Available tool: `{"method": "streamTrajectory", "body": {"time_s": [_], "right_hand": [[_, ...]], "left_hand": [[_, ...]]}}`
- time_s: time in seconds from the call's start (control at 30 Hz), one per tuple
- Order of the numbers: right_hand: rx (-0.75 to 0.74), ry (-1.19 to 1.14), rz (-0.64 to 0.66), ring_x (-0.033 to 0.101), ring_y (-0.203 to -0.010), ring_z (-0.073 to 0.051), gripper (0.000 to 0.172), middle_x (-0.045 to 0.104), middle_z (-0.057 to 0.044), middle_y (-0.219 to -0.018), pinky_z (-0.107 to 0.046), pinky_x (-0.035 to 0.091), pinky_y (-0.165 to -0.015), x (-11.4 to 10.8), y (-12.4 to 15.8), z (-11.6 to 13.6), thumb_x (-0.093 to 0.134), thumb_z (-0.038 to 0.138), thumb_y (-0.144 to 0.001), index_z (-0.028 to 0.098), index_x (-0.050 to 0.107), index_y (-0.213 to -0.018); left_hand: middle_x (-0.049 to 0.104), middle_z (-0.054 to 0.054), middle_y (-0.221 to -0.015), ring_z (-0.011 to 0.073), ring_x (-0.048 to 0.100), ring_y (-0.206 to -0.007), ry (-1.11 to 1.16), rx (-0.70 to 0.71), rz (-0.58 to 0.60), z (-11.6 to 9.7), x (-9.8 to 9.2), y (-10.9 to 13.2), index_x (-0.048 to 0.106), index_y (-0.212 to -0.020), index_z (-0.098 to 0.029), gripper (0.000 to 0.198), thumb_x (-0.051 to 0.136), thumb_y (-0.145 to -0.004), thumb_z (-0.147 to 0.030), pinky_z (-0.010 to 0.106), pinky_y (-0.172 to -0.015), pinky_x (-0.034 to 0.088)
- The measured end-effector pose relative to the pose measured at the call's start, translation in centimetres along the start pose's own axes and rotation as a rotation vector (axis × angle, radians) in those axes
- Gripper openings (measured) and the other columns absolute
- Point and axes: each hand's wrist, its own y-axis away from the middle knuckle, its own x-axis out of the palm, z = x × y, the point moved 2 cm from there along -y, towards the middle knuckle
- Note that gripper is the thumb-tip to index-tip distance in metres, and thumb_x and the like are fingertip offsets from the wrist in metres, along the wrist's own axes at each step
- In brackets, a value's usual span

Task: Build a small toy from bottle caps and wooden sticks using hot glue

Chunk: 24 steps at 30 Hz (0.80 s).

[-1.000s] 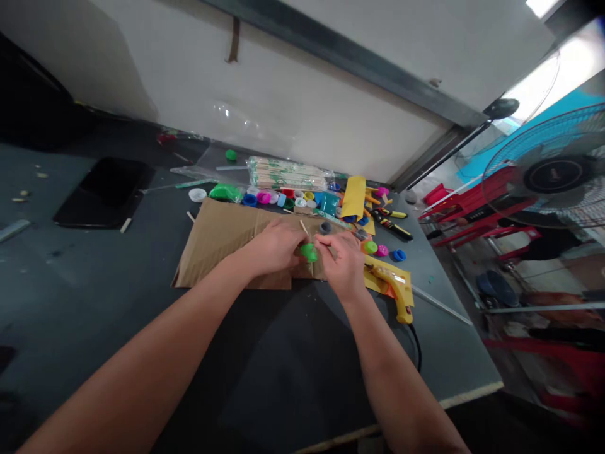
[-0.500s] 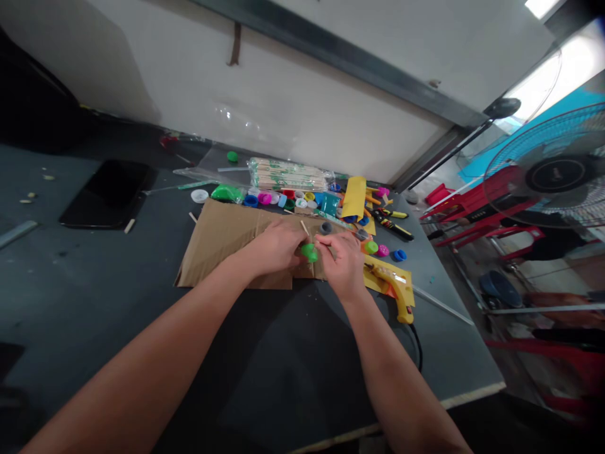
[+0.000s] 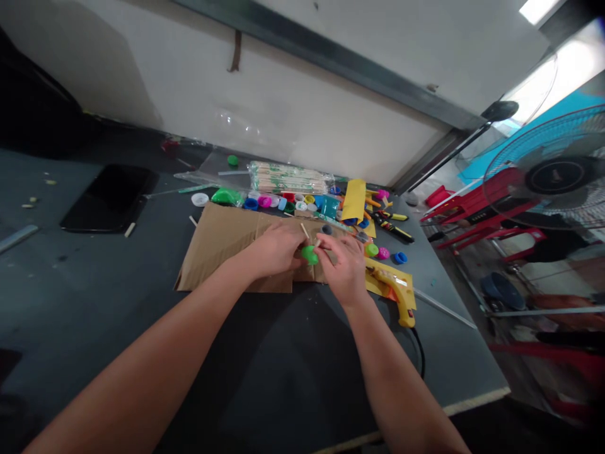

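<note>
Over the cardboard sheet (image 3: pixel 231 246), my left hand (image 3: pixel 282 250) is closed on the edge of a small bright green cap-like piece (image 3: pixel 310 255). A short wooden stick (image 3: pixel 304 231) stands up at a slant just behind that piece. My right hand (image 3: pixel 346 265) pinches another short wooden stick (image 3: pixel 318 243) between thumb and forefinger, close to the green piece. Whether this second stick touches the green piece, I cannot tell. A yellow glue gun (image 3: pixel 397 290) lies to the right of my right hand, on yellow card. My left fingertips are partly hidden.
Behind the cardboard lie several coloured bottle caps (image 3: pixel 265 201), a bag of wooden sticks (image 3: pixel 290 177) and black-yellow pliers (image 3: pixel 394 227). A phone (image 3: pixel 108 198) rests at the left. A fan (image 3: pixel 553 174) stands beyond the table's right edge.
The stick in my right fingers is now more upright and shows more clearly above the green piece. My left hand holds nearly the same place.
</note>
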Motion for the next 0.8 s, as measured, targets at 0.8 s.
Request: {"method": "streamTrajectory", "body": {"time_s": [0.8], "right_hand": [[0.197,-0.074,0.178,0.057,-0.090,-0.026,0.037,0.068,-0.004,-0.085,-0.041,0.044,-0.086,0.2,0.4,-0.4,0.053,0.013,-0.074,0.017,0.059,-0.110]], "left_hand": [[0.069,0.004,-0.078,0.0204,0.060,-0.071,0.132,-0.470,0.241,3.5,-6.0,2.3,0.066,-0.081,-0.021,0.036,0.053,-0.082,-0.054,0.029,-0.058,0.035]]}}
